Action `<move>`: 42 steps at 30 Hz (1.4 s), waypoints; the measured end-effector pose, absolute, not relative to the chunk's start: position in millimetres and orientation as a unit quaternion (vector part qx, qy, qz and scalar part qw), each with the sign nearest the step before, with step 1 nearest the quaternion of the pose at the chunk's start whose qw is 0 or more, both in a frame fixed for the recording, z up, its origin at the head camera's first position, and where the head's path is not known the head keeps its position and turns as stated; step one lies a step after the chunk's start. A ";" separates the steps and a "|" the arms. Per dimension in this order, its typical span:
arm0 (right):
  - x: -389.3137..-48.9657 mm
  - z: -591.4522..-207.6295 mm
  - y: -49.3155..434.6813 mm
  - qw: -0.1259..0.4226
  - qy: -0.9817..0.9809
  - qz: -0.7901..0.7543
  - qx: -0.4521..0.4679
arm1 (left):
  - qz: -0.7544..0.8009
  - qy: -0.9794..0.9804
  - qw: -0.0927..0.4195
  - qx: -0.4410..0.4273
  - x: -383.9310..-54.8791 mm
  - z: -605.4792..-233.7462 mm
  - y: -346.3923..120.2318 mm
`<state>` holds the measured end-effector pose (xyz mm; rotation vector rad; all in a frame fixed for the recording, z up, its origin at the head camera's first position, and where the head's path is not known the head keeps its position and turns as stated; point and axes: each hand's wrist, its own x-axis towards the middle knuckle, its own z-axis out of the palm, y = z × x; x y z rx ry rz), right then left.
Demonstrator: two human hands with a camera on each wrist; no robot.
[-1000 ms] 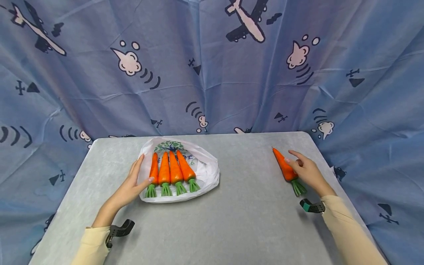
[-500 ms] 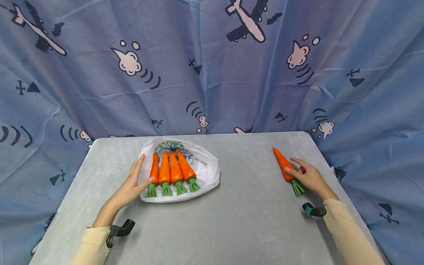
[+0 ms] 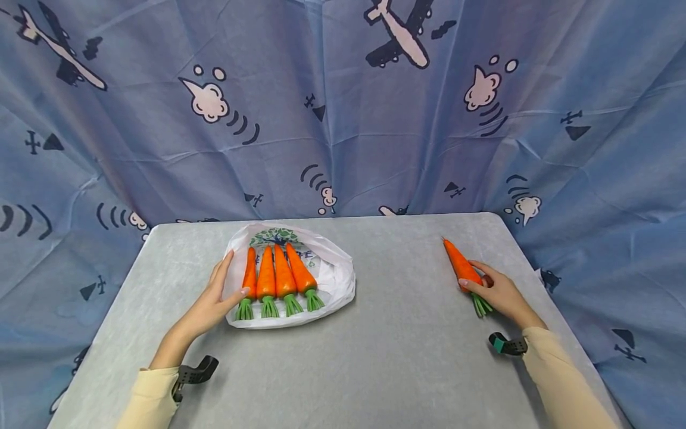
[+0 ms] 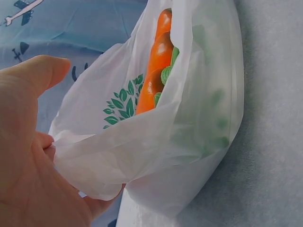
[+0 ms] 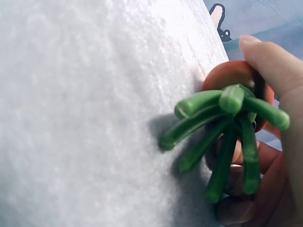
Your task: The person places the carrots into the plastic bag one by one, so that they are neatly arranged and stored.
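Observation:
In the head view a white plastic bag [image 3: 339, 279] with a green tree print lies on the left of the table, its mouth spread wide. Several orange carrots [image 3: 266, 277] with green stems lie side by side in it. My left hand [image 3: 206, 307] rests against the bag's left side with fingers extended. In the left wrist view its thumb [image 4: 47, 71] stands apart from the bag while the other fingers are partly hidden behind the plastic. Over on the right, my right hand [image 3: 501, 295] grips a single carrot [image 3: 454, 257] near its stem end, thumb on one side and fingers on the other.
A grey table [image 3: 370, 363] carries everything. Behind it hangs a blue curtain [image 3: 343, 107] with airplane prints. Each wrist wears a black strap mount [image 3: 197, 370].
My right hand has lowered onto the single carrot and its fingers have closed round it; the carrot has shifted slightly. The left hand and the bag have stayed in place.

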<state>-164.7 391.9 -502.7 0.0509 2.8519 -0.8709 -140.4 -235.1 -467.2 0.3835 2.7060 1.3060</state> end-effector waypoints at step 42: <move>-170.5 -493.7 345.6 0.042 0.944 -0.326 -0.021 | 0.432 0.892 0.056 0.124 -140.4 -468.0 -234.9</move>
